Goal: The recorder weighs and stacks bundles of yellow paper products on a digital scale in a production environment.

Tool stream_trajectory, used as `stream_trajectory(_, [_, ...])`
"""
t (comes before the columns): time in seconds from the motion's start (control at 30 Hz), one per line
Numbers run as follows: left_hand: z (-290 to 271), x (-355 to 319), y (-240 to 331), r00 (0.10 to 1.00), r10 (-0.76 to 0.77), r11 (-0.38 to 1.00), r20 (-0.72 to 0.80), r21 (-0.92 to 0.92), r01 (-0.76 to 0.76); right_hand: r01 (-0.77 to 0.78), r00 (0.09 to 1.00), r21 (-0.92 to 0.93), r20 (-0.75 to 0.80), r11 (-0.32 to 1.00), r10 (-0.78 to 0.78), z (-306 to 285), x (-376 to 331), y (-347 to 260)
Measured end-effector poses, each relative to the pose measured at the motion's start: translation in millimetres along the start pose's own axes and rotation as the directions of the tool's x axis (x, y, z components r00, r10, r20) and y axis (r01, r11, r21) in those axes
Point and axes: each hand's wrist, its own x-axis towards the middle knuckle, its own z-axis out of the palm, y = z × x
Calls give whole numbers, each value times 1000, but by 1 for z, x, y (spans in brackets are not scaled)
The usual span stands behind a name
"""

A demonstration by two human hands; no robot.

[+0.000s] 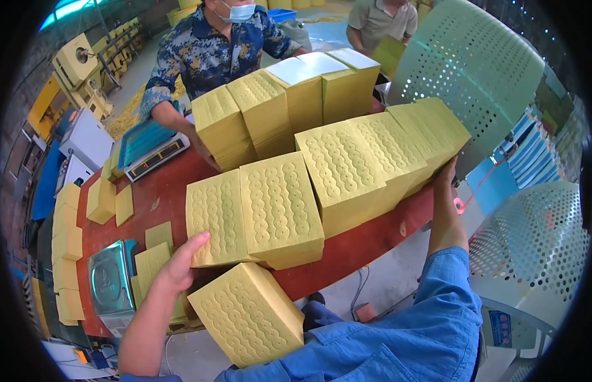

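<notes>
Several thick stacks of yellow embossed paper stand side by side in a row in front of me. My left hand (180,264) grips the near-left paper stack (216,213), thumb on its face, other fingers mostly hidden. At the far right end of the row, my right hand (445,175) holds the end paper stack (429,130); its fingertips are hidden. Between them stand more stacks, such as a dotted paper stack (280,204) and a taller paper stack (340,159). A tilted paper stack (245,315) rests against my blue shirt, below my left hand.
Across the red table (175,197), a masked person's hand (203,149) touches a second row of stacks (264,108). A scale (152,159), a shiny green tin (111,280) and small yellow blocks lie left. Perforated metal guards (474,70) stand at right. Another person sits behind.
</notes>
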Motion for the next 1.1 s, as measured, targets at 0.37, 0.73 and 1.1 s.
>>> stream_trajectory(0.37, [25,-7,-1,991,-14,999,-130,41,20,-36,989,84,-140,996,47,19,-28,-19])
stream_trajectory(0.73, [29,-1,-23,985,74,996,-154,60,-65,-89,995,159,-24,983,94,35,-23,-14])
stream_trajectory(1.1, [35,-1,-24,983,133,991,-130,40,-129,-47,989,-195,132,980,74,22,22,-16])
